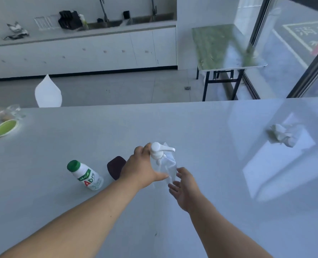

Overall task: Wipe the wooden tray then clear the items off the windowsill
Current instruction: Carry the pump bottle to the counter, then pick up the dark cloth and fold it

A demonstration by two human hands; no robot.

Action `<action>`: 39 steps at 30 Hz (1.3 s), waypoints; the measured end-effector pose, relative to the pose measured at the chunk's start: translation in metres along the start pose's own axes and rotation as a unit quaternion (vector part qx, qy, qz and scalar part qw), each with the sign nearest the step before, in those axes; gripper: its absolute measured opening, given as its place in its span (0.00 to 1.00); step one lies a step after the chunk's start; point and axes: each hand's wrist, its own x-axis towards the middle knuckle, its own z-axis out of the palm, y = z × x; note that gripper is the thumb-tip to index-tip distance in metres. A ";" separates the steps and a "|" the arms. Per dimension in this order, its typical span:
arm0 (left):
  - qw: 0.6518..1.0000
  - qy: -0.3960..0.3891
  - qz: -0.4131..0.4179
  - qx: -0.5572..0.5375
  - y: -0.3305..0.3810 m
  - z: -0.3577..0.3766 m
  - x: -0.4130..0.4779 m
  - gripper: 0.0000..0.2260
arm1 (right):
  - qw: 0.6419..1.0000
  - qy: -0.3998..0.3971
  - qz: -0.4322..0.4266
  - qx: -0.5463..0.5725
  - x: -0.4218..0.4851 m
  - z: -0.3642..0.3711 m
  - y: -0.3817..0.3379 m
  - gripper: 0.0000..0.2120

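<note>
A clear pump bottle (pixel 163 162) with a white pump head stands on the pale grey counter (pixel 201 183). My left hand (pixel 141 166) wraps around its left side near the pump. My right hand (pixel 184 187) sits at the bottle's lower right with its fingers spread, touching or nearly touching it. A small milk-drink bottle (pixel 85 175) with a green cap stands tilted to the left. A dark maroon object (pixel 115 167) lies partly hidden behind my left wrist. A crumpled white tissue (pixel 282 134) rests at the right. No wooden tray is in view.
A green-lidded container (pixel 5 127) and clear packaging (pixel 9 111) sit at the counter's left edge. A white chair back (pixel 48 93) rises behind the counter. Beyond are a green folding table (pixel 225 45), a sink counter (pixel 98 30) and a large window (pixel 293 43).
</note>
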 end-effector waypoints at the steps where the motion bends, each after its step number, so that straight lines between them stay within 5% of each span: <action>1: 1.000 -0.007 -0.007 -0.002 -0.002 0.004 0.007 0.48 | 1.000 0.006 0.009 -0.001 0.009 0.000 -0.002 0.09; 11: 0.999 -0.038 0.016 -0.034 -0.021 0.026 0.029 0.50 | 0.998 0.043 0.008 -0.033 0.037 0.001 0.000 0.07; 15: 0.997 -0.056 0.024 -0.043 -0.026 0.019 0.025 0.63 | 0.984 0.068 -0.051 -0.158 0.021 0.000 0.005 0.17; 18: 0.998 -0.042 0.045 -0.019 -0.030 0.004 0.016 0.60 | 0.926 0.101 -0.147 -0.333 -0.012 -0.005 0.006 0.14; 21: 0.995 0.025 0.094 0.011 -0.035 -0.017 -0.002 0.48 | 0.799 0.199 -0.242 -0.513 -0.055 -0.022 0.012 0.29; 24: 0.983 0.097 0.155 -0.024 -0.032 -0.033 -0.026 0.33 | 0.695 0.277 -0.274 -0.604 -0.108 -0.051 0.025 0.33; 30: 0.950 0.028 0.306 -0.057 0.017 -0.031 -0.098 0.22 | 0.644 0.420 -0.251 -0.588 -0.234 -0.117 0.089 0.35; 35: 0.898 -0.113 0.424 0.032 0.095 0.007 -0.193 0.36 | 0.598 0.522 -0.236 -0.560 -0.331 -0.184 0.151 0.38; 39: 0.839 -0.181 0.508 0.070 0.151 0.042 -0.278 0.42 | 0.602 0.577 -0.200 -0.514 -0.399 -0.249 0.209 0.41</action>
